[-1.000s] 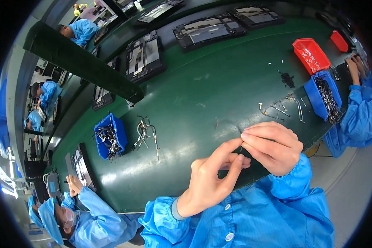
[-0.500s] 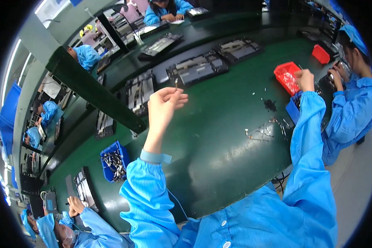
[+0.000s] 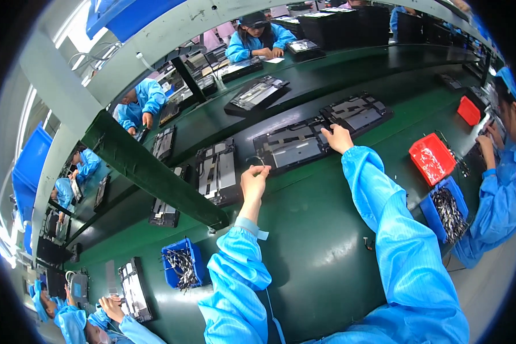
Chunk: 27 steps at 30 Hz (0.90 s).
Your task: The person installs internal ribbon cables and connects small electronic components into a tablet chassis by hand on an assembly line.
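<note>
My left hand [image 3: 253, 184] is closed in a pinch on a thin short cable [image 3: 260, 160], which sticks up above the fingertips. It hovers at the near left corner of a flat opened electronic device [image 3: 286, 150], black with grey plates and strips inside. My right hand [image 3: 339, 139] reaches to that device's right end, fingers apart, the fingertips at its edge. Whether they touch it I cannot make out. A second such device [image 3: 358, 114] lies just beyond the right hand, and a third [image 3: 217, 172] sits left of my left hand.
A blue bin [image 3: 182, 264] of cables stands left of my left arm. Beyond my right arm are a blue bin [image 3: 444, 209] of cables and a red tray [image 3: 433, 159] with small pieces. A green post [image 3: 155, 172] slants down at the left. A co-worker [image 3: 496, 166] sits at the right.
My right hand has moved left from the red tray to the device's edge. My left hand, still pinching the cable, is now close to the device. The view has shifted.
</note>
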Each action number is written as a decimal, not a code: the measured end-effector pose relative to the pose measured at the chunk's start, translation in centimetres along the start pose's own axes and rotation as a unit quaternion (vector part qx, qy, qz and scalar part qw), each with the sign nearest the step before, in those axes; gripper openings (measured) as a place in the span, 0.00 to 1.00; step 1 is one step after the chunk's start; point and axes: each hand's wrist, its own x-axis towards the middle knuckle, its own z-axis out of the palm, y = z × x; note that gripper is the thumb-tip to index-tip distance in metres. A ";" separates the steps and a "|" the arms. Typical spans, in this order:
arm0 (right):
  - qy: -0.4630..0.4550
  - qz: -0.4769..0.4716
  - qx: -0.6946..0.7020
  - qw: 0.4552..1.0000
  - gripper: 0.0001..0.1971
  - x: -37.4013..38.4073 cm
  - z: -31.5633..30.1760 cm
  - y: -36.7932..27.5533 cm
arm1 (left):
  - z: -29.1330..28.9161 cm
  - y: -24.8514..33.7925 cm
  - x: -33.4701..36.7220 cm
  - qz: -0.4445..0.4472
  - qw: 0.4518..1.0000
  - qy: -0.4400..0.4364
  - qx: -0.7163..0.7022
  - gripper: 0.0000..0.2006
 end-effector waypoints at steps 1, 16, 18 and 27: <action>0.023 0.010 0.027 0.999 0.28 0.2 1.0 -0.3 | 0.0 -0.2 0.6 -0.002 1.000 0.002 0.003 0.07; -0.207 -0.083 0.252 0.942 0.38 5.1 -4.0 1.3 | 0.7 7.5 -4.0 -0.095 0.964 -0.198 -0.147 0.08; -0.325 -0.063 0.332 0.883 0.38 2.0 -9.6 -3.1 | -2.1 10.2 -11.5 -0.120 0.933 -0.300 -0.162 0.09; -0.614 -0.112 0.071 0.778 0.39 -12.2 -7.6 -8.6 | -11.2 15.7 -31.8 -0.245 0.849 -0.452 -0.123 0.09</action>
